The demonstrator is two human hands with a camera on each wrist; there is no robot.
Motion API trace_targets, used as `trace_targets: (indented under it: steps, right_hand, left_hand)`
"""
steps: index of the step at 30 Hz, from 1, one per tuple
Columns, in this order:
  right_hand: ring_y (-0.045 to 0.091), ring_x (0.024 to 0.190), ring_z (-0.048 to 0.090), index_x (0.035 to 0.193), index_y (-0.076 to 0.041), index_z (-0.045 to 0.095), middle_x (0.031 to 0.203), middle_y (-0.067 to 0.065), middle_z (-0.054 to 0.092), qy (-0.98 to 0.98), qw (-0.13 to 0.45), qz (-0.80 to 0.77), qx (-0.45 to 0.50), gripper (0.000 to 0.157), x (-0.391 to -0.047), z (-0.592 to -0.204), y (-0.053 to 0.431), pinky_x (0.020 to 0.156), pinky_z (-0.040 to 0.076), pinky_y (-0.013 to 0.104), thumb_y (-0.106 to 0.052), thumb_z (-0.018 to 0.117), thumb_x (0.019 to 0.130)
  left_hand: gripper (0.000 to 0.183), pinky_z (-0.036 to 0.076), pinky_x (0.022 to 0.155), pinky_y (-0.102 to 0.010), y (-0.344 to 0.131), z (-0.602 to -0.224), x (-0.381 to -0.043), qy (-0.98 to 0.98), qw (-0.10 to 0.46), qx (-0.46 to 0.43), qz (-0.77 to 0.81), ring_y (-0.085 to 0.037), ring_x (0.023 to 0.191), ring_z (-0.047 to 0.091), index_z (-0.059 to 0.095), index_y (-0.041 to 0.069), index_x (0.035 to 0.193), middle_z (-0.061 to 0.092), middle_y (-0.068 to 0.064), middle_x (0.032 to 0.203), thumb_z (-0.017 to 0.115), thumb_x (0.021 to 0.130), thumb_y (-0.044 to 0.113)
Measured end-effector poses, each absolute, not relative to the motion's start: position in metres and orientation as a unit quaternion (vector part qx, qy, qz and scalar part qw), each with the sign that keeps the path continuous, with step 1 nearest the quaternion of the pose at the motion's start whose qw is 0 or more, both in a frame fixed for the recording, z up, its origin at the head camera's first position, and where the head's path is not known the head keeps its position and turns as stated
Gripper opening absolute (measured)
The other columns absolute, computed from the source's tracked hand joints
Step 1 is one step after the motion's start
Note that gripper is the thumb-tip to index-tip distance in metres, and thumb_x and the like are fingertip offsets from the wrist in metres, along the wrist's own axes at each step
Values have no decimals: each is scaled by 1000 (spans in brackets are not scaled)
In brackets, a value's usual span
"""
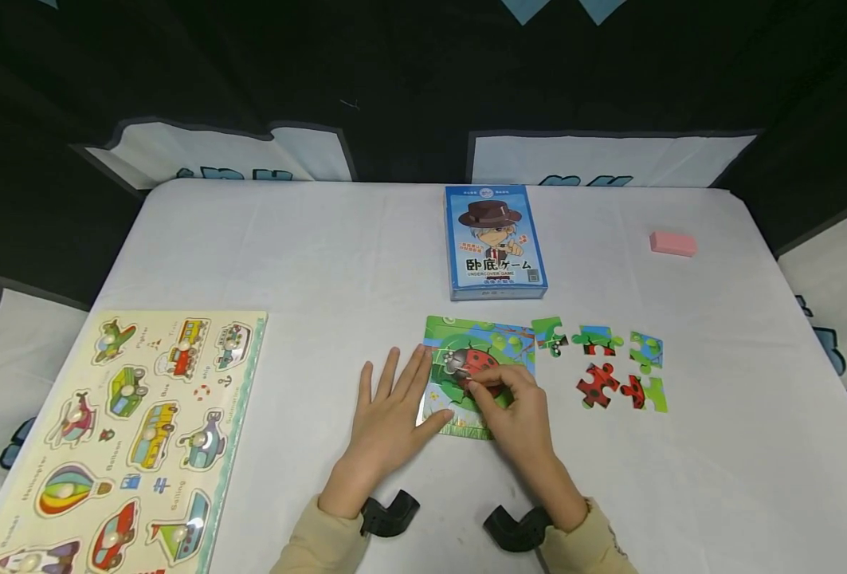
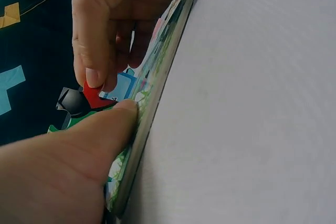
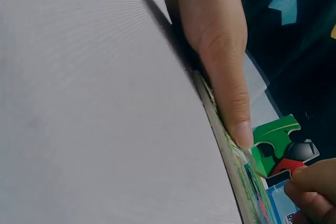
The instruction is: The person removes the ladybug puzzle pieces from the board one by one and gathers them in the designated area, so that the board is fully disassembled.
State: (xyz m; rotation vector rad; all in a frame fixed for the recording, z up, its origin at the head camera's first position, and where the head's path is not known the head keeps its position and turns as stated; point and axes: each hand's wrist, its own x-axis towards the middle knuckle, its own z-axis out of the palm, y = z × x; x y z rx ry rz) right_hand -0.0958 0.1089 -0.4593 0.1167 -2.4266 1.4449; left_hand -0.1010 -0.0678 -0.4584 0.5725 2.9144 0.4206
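Observation:
A ladybug jigsaw puzzle board (image 1: pixel 459 327) lies in the middle of the table. My left hand (image 1: pixel 393 426) rests along its left side with fingers spread, and the thumb touches the near edge. Over the board, my right hand (image 1: pixel 519 402) pinches a puzzle piece between thumb and fingers. The right wrist view shows this puzzle piece (image 3: pixel 277 135), green with red and dark grey parts, tilted up from the board. In the left wrist view the left thumb (image 2: pixel 113 124) covers part of it.
Several loose puzzle pieces (image 1: pixel 597 386) lie right of the board. Behind it is a blue card game box (image 1: pixel 495 239), with a pink block (image 1: pixel 673 243) at the back right. A large vehicle picture board (image 1: pixel 240 470) covers the left of the white table.

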Motion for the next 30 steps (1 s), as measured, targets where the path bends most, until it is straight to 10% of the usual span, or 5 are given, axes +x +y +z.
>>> trace_targets:
  steps: [10,16,30]
  right_hand:
    - [24,71,52,78,-1,67,76,8,61,-815,126,551,127,13,-90,-434,102,56,47,33,11,69,73]
    - [9,78,54,84,0,68,79,8,64,-813,164,558,0,7,-94,-438,130,71,42,29,4,67,78]
    - [8,47,42,87,-4,67,59,2,54,-905,106,383,-152,13,-92,-438,201,43,32,22,-6,54,84]
  left_hand:
    - [78,-8,104,-50,-68,-457,-102,970,73,188,135,-25,137,-2,15,13,146,10,2,151,36,88,62]
    - [78,-8,104,-51,-68,-457,-100,968,74,193,143,-26,137,-3,15,13,146,10,1,151,36,88,61]
    - [76,-6,105,-51,-68,-459,-101,969,58,195,141,-27,137,-1,15,15,146,11,1,151,37,89,58]
